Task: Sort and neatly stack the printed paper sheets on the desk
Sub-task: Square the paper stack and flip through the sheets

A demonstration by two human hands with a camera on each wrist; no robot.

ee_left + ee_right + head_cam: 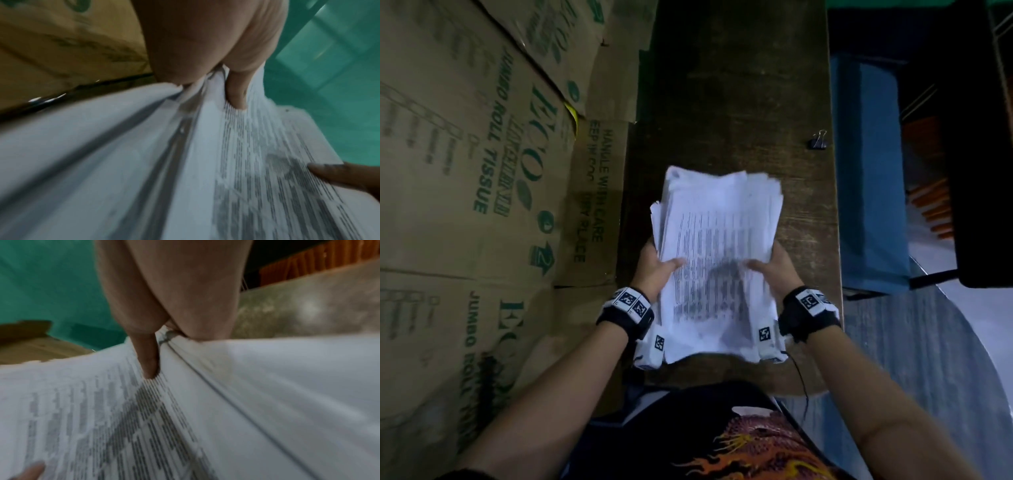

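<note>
Both hands hold one thick stack of printed sheets [717, 260] between them, above the near half of the desk [736, 102]. On its left side, the left hand [655, 269] grips the stack's edge, thumb laid across the printed top page and the other fingers hidden underneath; the left wrist view shows that thumb [236, 91] pressing down on the lines of print, with the stack [205, 170] fanning out below it. On the opposite side, the right hand [777, 269] grips the right edge the same way, its thumb [149, 356] resting on the top page close to the edge, the remaining fingers out of sight beneath the paper [185, 418]. Each wrist carries a black band with white coded markers.

The stack is uneven: its far edges are stepped and splayed, some sheets sticking out to the left, and the near end droops over the desk's near edge toward the person's lap. Whether any part of it touches the wood cannot be told; the sheets look blurred.

A black binder clip [818, 139] lies alone by the desk's right edge, well apart from the paper. Cardboard boxes [482, 171] printed with green lettering stand against the desk's left edge. A blue block [869, 178] sits beyond the right edge.
</note>
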